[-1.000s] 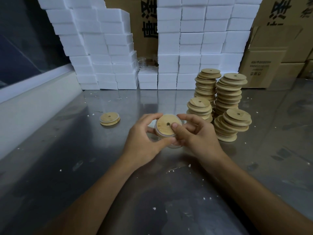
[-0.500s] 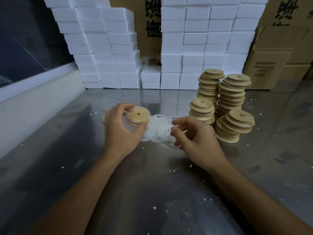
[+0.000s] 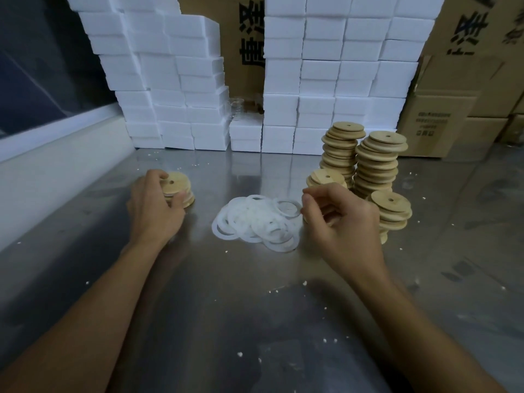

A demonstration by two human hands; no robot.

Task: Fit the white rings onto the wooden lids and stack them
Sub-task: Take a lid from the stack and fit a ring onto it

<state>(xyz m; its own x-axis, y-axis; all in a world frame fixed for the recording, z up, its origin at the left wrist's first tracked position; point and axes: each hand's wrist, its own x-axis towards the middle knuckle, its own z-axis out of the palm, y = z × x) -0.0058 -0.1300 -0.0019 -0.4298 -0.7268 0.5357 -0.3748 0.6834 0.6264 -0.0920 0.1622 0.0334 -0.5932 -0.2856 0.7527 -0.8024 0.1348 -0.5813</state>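
A person's left hand (image 3: 154, 207) curls over a short stack of lids (image 3: 178, 191) at the left of a steel table (image 3: 226, 321), fingers on the far edge of the top lid (image 3: 175, 182) and thumb against the near side of the pile. The top lid sits flat on those beneath it, its centre hole facing up.

The right hand (image 3: 344, 225) hovers at the right edge of a loose heap of rings (image 3: 255, 222), fingers curled and thumb and forefinger drawn together at the rim of one ring (image 3: 288, 208). Whether the fingertips actually pinch that ring, or merely meet beside it, cannot be made out from here. The rings lie flat and overlapping in the middle of the table, between the two hands.

Behind and beside the right hand stand four stacks of bare lids: two tall leaning ones (image 3: 377, 163) toward the back, a short one (image 3: 326, 178) just past the fingers, and a lower one (image 3: 392, 212) to the right of the knuckles.

Along the back edge, foam blocks (image 3: 326, 80) are piled high in two banks. Cartons (image 3: 442, 129) printed with black characters rise behind and to the right. White crumbs (image 3: 329, 340) dot the tabletop.
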